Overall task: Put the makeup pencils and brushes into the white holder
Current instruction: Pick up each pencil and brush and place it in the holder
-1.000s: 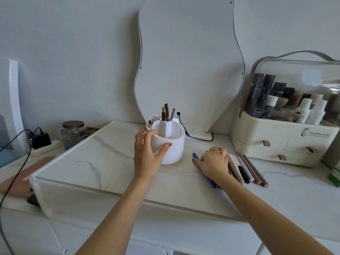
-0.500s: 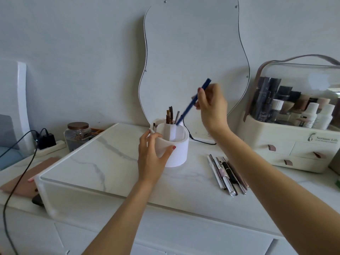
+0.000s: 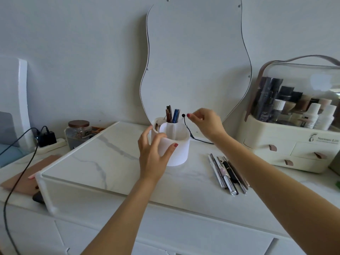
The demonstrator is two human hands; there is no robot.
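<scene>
The white round holder (image 3: 181, 148) stands on the marble tabletop in front of the mirror. My left hand (image 3: 153, 155) grips its near left side. A blue pencil (image 3: 175, 115) stands upright in a back compartment beside brown pencils (image 3: 168, 115). My right hand (image 3: 207, 124) hovers just right of the holder's rim, fingers loosely curled, holding nothing. Several pencils and brushes (image 3: 228, 173) lie side by side on the table to the right of the holder.
A wavy mirror (image 3: 195, 57) leans on the wall with a thin black cable (image 3: 189, 130) trailing behind the holder. A cream cosmetics organizer (image 3: 294, 146) with drawers fills the right. A glass jar (image 3: 79, 132) and a power strip with a charger (image 3: 48, 139) sit at left.
My right hand picked the blue pencil up from the table, carried it over the holder and let it go there. The hand now hangs empty. My left hand stayed on the holder.
</scene>
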